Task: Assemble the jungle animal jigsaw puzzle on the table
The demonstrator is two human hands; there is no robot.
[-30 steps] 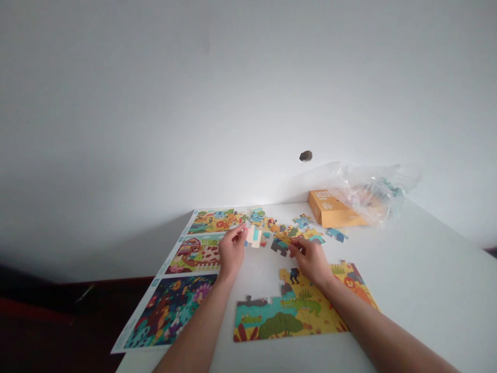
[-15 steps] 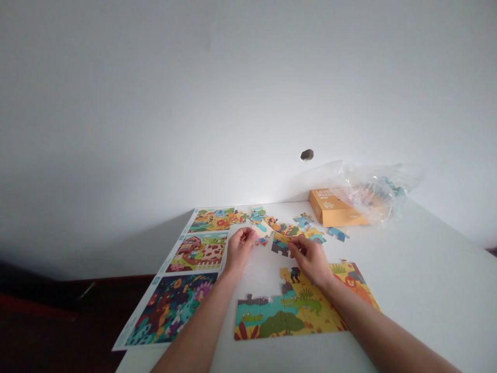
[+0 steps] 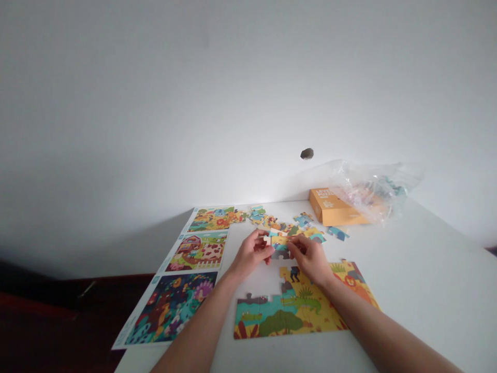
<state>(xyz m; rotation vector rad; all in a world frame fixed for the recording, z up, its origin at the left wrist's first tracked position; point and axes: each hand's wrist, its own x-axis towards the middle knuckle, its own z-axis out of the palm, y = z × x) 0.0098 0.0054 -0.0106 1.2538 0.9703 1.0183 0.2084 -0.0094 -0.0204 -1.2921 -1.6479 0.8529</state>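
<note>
Left hand now sits farther right, grip pinching a cream-teal cardboard jigsaw piece; right hand pinches a yellow-grey cardboard jigsaw piece. Crowding could bend both.

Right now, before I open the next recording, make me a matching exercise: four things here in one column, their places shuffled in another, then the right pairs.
Things
1. clear plastic bag
2. printed sheet
3. partly assembled puzzle
4. yellow-and-blue puzzle piece

Places
A. partly hidden behind the right forearm
B. between the left hand and the right hand
C. lying partly over the orange box
D. along the left side of the white table

Right pairs: 1-C, 2-D, 3-A, 4-B
</note>
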